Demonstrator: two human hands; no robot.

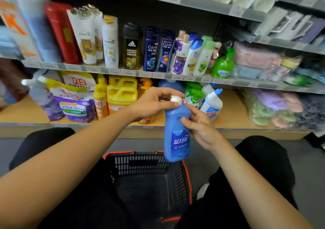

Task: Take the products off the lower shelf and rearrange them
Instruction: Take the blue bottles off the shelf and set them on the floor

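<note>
Blue bottle (176, 135): held upright just right of the frame's centre, in front of the lower shelf and above the far right corner of the basket; a label with white characters is turned toward the camera.
White cap (176, 99): seated on the bottle's neck and partly covered by the left hand's fingers.
Left hand (154, 103): reached in from the lower left; its fingers are curled round the bottle's neck and cap.
Right hand (202, 128): reached in from the lower right; the thumb is laid on the bottle's front and the index finger against its shoulder. The remaining fingers are hidden behind the bottle, so their state cannot be told.
Basket (133, 153): black plastic with an orange rim, set on the floor at lower centre between two knees clad in black.
Lower shelf (230, 109): a wooden board running across the middle of the frame.
Products on the lower shelf: purple pouches (75, 105) at left, a yellow jug (123, 91) left of centre, green spray bottles (193, 91) and a white bottle with a blue tip (212, 103) just behind the hands.
Middle shelf (123, 72): shampoo bottles are lined up on it, with a green pump bottle (223, 66) at their right end.
</note>
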